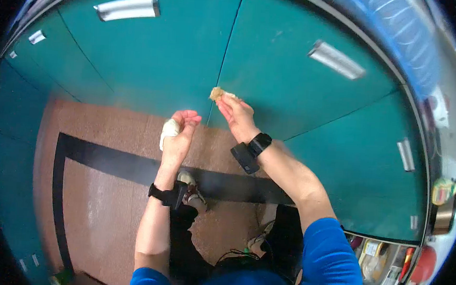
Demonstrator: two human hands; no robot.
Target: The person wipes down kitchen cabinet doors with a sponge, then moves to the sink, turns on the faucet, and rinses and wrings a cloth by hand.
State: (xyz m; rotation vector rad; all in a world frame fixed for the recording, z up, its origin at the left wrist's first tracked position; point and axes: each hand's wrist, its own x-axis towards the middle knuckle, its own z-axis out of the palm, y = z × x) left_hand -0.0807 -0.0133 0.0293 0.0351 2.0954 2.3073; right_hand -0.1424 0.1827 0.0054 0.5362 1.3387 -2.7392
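My left hand (pixel 179 134) is held up over the floor, its fingers loosely bent and apart, with no object visible between them. A cream-white, cloth-like piece (pixel 170 130) lies against its outer side; whether it is wrapped on or tucked in, I cannot tell. Up and to the right, my right hand (pixel 238 118) pinches a tan, rough-looking crumpled piece (pixel 217 94) at its fingertips. A little whitish material (pixel 232 96) shows beside those fingers. The two hands are apart. Both wrists carry black strapped devices, the right one with a box-like unit (pixel 245 157).
Green cabinet fronts (pixel 160 55) with silver handles (pixel 337 60) curve ahead and to both sides. Black tape (pixel 112 159) marks the brown floor (pixel 104 203). At lower right, an open drawer (pixel 382 264) holds several small items. A counter edge with blue plastic (pixel 401 38) runs along the upper right.
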